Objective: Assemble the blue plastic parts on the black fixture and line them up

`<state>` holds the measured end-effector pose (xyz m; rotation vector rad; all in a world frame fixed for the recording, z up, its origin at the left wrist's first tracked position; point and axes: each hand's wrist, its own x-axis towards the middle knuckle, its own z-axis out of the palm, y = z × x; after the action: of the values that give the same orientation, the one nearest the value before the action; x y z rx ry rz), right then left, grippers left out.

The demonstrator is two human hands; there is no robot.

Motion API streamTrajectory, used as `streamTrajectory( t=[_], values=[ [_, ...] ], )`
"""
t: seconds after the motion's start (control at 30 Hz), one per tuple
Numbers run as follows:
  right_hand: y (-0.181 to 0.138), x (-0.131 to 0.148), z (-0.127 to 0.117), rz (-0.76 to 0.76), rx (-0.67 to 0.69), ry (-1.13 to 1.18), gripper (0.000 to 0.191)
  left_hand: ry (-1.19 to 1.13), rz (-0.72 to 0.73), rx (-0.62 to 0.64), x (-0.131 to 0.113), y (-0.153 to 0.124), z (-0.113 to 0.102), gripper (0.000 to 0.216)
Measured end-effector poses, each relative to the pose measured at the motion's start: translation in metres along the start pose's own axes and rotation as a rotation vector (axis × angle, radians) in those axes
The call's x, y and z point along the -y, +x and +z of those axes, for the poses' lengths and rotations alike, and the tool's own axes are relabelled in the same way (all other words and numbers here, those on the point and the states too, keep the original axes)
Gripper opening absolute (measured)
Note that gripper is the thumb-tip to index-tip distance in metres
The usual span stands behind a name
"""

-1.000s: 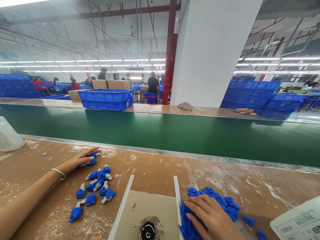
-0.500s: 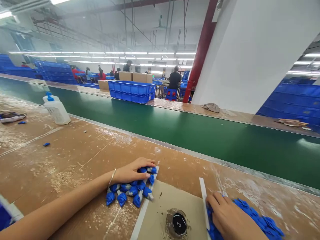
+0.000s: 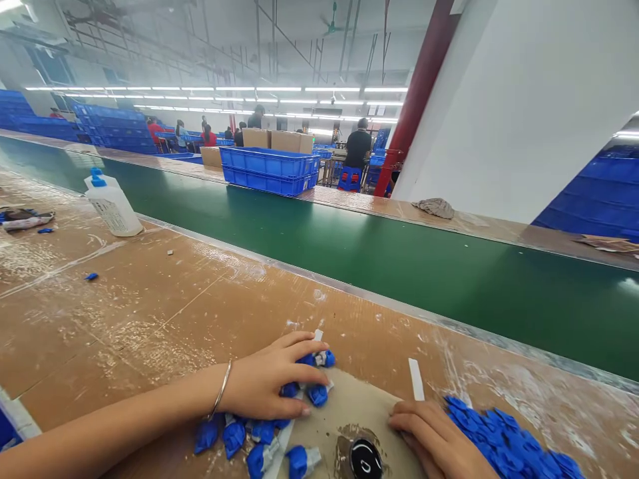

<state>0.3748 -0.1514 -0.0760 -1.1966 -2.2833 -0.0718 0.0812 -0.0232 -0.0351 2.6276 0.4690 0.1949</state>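
Observation:
My left hand (image 3: 267, 382) lies over a cluster of blue-and-white plastic parts (image 3: 259, 439) on the brown table, its fingers curled over several of them beside a tan mat (image 3: 344, 412). A black round knob (image 3: 365, 459) sits in the mat. My right hand (image 3: 434, 442) rests on the mat's right side next to the knob, fingers bent, touching the edge of a heap of flat blue pieces (image 3: 509, 442). Whether it holds a piece is hidden.
A green conveyor belt (image 3: 399, 266) runs across beyond the table. A white bottle with a blue cap (image 3: 110, 207) stands at the left. Blue crates (image 3: 267, 169) and a rag (image 3: 436, 207) sit on the far side. People work in the background.
My left hand has swept the scattered blue-and-white parts rightward onto the mat's edge. My right hand slid left off the blue heap toward the knob. The view swung left.

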Motion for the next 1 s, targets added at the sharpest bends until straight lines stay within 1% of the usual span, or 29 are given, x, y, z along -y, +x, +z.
streamTrajectory(
  t=[0.07,0.17,0.33,0.4,0.5,0.63,0.67,0.73,0.83,0.9,0.93,1.0],
  values=[
    [0.0,-0.002,-0.001,0.009,-0.011,0.008,0.027,0.068,0.09,0.019,-0.002,0.005,-0.002,0.042],
    [-0.003,-0.004,-0.001,0.043,-0.042,-0.056,0.027,0.112,0.232,0.03,-0.004,0.013,-0.005,0.033],
    [-0.013,-0.006,0.006,0.048,-0.082,-0.153,0.033,0.151,0.319,0.027,-0.008,0.023,-0.006,0.033],
    [-0.015,-0.004,0.007,0.056,-0.07,-0.171,0.035,0.161,0.334,0.027,-0.01,0.025,-0.006,0.028],
    [-0.016,0.0,0.007,0.078,-0.049,-0.202,0.038,0.146,0.309,0.005,-0.013,0.023,-0.009,0.017],
    [-0.018,0.003,0.007,0.1,-0.055,-0.258,0.042,0.059,0.211,-0.107,-0.024,0.012,-0.017,0.022],
    [-0.02,0.003,0.007,0.099,-0.054,-0.269,0.041,-0.004,0.164,-0.136,-0.029,0.009,-0.017,0.024],
    [-0.022,0.003,0.008,0.098,-0.05,-0.285,0.038,-0.224,0.001,-0.174,-0.04,0.002,-0.016,0.026],
    [-0.026,0.0,0.01,0.111,-0.04,-0.293,0.034,-0.821,-0.295,-0.179,-0.054,-0.002,-0.006,0.022],
    [-0.027,-0.001,0.011,0.127,-0.037,-0.288,0.031,-1.109,-0.379,-0.164,-0.058,-0.003,0.003,0.023],
    [-0.027,-0.002,0.012,0.135,-0.037,-0.281,0.03,-1.188,-0.392,-0.155,-0.059,-0.003,0.007,0.025],
    [-0.025,-0.002,0.013,0.159,-0.045,-0.262,0.027,-1.232,-0.406,-0.137,-0.06,-0.004,0.013,0.032]
  ],
)
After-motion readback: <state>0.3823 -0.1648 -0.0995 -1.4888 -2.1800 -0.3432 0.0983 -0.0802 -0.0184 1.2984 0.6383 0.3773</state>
